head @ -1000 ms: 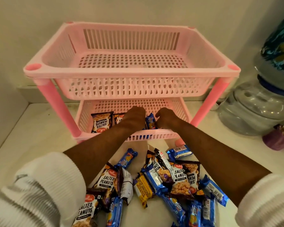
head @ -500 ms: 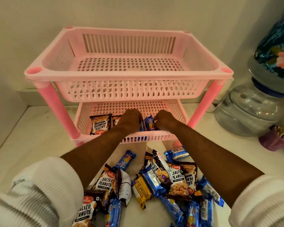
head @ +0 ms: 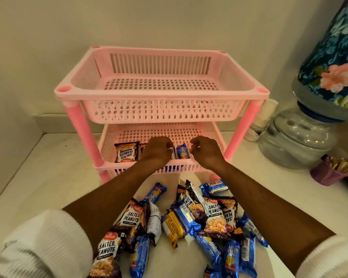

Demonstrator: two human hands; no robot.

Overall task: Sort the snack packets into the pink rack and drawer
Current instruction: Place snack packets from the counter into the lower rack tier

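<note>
Head view: both hands reach into the lower basket of the pink rack. The left hand has its fingers curled, pinching a blue biscuit packet. The right hand hovers just beside another blue packet, fingers loosely curled, holding nothing. A salted peanuts packet lies left of them; more snack packets are heaped on the bench before the rack.

White ribbed sleeves pushed up both forearms; hands bare.

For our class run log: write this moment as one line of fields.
stage: filling lower tray | left hand: over blue packets | right hand: beside them, grip unclear | top tray: holds nothing | floor pile: unsorted
</note>
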